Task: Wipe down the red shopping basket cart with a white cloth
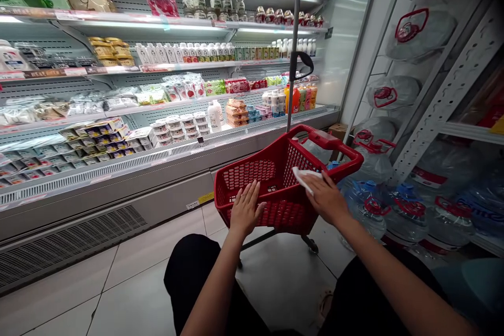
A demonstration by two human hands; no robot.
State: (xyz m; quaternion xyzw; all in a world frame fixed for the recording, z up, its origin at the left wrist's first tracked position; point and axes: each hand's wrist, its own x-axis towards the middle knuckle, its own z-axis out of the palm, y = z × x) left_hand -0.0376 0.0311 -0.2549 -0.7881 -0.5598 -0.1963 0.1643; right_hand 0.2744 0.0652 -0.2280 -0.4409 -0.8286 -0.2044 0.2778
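Observation:
A red plastic shopping cart [260,215] with a perforated basket stands on the floor in front of me. My left hand [244,209] lies flat with extended fingers at the basket's near rim. On the right, my right hand [326,198] presses a white cloth or wipe [306,178] at the basket's rim, below the red push handle [346,160]. The fingers lie over part of the cloth, so its full shape is hidden. Inside the basket, the part in sight shows only its red floor and walls.
A lit refrigerated display case [177,184] with dairy goods runs along the left and back. Large water bottles [366,205] stand on the floor and rack at right. A grey pole with a black handle [301,65] rises behind the cart. Tiled floor [137,273] lies below.

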